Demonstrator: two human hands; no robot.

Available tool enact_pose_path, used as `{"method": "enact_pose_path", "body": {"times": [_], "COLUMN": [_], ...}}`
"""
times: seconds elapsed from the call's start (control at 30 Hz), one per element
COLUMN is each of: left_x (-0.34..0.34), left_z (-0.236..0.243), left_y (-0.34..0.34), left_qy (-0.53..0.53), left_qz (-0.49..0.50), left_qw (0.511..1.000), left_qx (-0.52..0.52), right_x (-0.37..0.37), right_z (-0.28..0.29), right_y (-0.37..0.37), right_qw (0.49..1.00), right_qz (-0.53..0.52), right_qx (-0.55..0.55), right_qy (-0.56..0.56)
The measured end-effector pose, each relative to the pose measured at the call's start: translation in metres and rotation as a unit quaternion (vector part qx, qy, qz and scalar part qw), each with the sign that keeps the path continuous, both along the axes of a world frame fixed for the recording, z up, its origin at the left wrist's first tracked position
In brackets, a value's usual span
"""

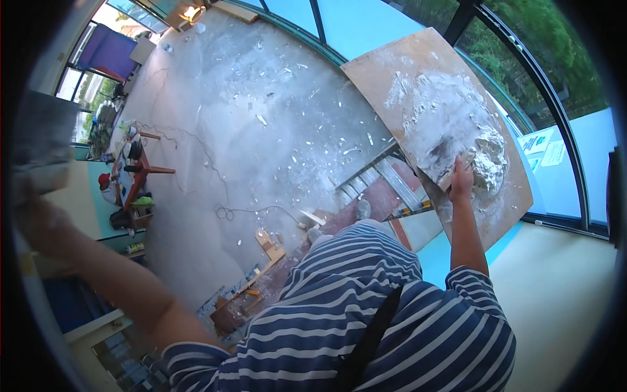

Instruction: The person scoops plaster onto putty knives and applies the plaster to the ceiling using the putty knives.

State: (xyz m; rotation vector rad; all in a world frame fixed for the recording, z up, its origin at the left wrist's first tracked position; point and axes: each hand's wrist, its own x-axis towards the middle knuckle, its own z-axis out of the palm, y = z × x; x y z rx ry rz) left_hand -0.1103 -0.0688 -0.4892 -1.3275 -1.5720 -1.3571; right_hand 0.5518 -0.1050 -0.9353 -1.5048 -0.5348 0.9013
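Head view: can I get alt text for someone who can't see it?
The right hand grips a small tool at a heap of white paste on a board, while the blurred left hand holds a flat grey tool at the left edge. Below are a ladder and a floor littered with white scraps.

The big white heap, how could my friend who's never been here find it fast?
Find the big, flat, tan board at the upper right, beside the dark-framed windows. Spread over its middle is the lumpy, pasty-looking white heap, with the person's bare right hand at its lower part. Unlike the small white scraps scattered across the grey floor, it is one big, wide mass.
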Motion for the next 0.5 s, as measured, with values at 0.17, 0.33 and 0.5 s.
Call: {"method": "enact_pose_path", "body": {"times": [0.17, 0.33, 0.5], "left_x": [0.014, 0.046, 0.051], "left_z": [-0.16, -0.253, -0.302], "left_y": [-0.023, -0.043, -0.057], "left_qy": [-0.153, -0.262, -0.415], "left_qz": [0.093, -0.029, -0.115], "left_qw": [0.965, 0.944, 0.874], "left_qx": [-0.192, -0.2, -0.224], "right_x": [0.009, 0.004, -0.017], "right_z": [-0.006, -0.003, 0.029], "right_y": [-0.009, -0.004, 0.0], "right_qw": [0.999, 0.999, 0.999], "right_qz": [-0.011, -0.033, -0.046], "right_qx": [-0.04, -0.029, -0.008], "right_qy": [-0.031, -0.021, 0.001]}}
